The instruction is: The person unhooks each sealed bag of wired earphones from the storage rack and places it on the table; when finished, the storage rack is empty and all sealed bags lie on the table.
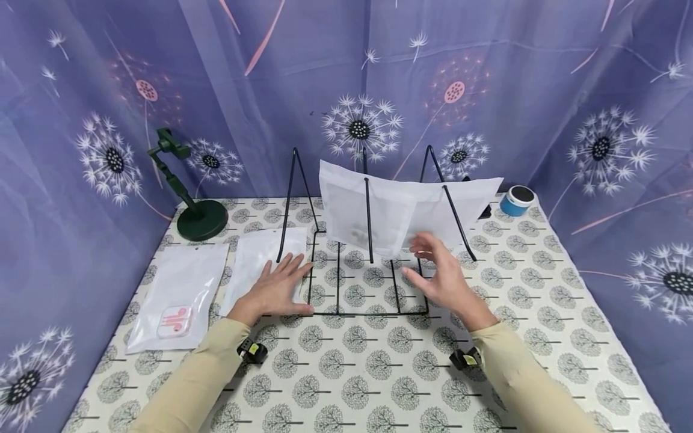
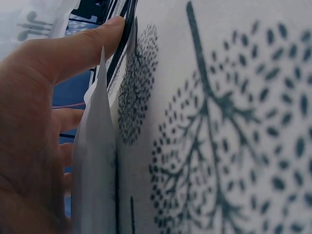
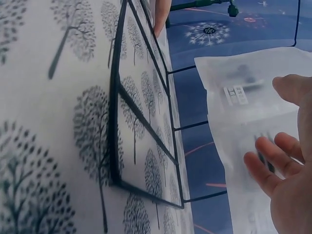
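Note:
A black wire rack (image 1: pixel 338 282) stands on the table, with two overlapping white pouches (image 1: pixel 357 207) upright between its bars. My left hand (image 1: pixel 278 285), fingers spread, rests over a flat white pouch (image 1: pixel 246 255) at the rack's left side. Its thumb (image 2: pixel 92 48) lies along the rack's wire in the left wrist view. My right hand (image 1: pixel 441 276) hovers at the front of the upright pouches, fingers loosely bent and thumb apart, with nothing between them. In the right wrist view, a small printed label (image 3: pixel 236 95) shows on one upright pouch (image 3: pixel 219 73).
Another white pouch (image 1: pixel 175 300) with a pink earphone picture lies at the far left. A dark green stand (image 1: pixel 201 221) is behind it. A blue and white round container (image 1: pixel 517 201) sits at the back right, near a partly hidden black object (image 1: pixel 485 211). Purple curtains (image 1: pixel 303 36) enclose the table.

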`<state>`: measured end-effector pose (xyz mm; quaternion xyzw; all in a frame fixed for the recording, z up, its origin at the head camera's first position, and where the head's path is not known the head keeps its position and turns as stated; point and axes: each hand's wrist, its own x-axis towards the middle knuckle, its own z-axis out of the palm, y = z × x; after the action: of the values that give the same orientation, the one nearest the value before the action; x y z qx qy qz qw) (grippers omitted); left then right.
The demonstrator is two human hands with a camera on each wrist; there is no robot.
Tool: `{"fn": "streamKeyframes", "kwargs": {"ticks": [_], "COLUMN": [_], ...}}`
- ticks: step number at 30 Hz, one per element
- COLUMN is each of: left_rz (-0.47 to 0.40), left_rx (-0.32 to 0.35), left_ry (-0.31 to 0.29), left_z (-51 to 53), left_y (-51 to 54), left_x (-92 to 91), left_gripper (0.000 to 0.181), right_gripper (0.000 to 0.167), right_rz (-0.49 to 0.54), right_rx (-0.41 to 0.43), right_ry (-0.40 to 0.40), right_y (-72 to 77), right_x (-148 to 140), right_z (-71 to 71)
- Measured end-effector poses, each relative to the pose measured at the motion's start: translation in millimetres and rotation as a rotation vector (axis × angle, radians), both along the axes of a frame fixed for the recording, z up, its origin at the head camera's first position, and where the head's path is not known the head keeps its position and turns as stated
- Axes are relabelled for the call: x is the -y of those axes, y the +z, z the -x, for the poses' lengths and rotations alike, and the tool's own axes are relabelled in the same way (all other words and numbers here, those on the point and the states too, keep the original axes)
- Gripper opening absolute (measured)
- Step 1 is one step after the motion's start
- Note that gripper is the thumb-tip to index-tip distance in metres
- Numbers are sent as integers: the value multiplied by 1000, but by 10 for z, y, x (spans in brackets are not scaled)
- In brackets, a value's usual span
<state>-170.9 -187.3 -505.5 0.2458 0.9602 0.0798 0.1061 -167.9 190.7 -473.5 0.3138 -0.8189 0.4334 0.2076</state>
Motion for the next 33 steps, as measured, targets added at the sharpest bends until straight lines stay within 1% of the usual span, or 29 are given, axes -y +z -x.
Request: {"fn": "streamKeyframes", "kwargs": {"ticks": [3,8,12,14,17,21,23,27,31,33], "left_rz": [1,19,15,9,14,26,27,25,25,20], "left_rx": [2,2,4,9,14,14,17,14,14,20], "left_ry": [-2,-2,-6,-8,-10,-15,-16,-15,-14,-14], "left_z": [-3,-1,-5,-7,-4,3,7,15,23,22], "left_y": [-6,-17,-1,10,17,8,6,10,4,4], "left_x": [-9,-14,-18,-25,-37,-39,-36,-24,-10,-8], "left_gripper": [109,109,109,108,108,109,109,110,110,110], "right_gripper": [79,77,77,76,73,69,68,66,63,61], "right_rz": [17,34,63,86,104,110,111,142,171,176], "right_rx": [-3,56,63,56,48,93,116,144,157,160], "right_ry": [7,-25,-34,-27,-18,-30,-42,-31,-3,-3], "right_y": [2,13,30,63,172,343,391,424,414,408], "right_x": [37,102,175,222,299,388,421,467,498,514], "right_z": [27,52,77,78,43,-21,-27,13,67,86]}}
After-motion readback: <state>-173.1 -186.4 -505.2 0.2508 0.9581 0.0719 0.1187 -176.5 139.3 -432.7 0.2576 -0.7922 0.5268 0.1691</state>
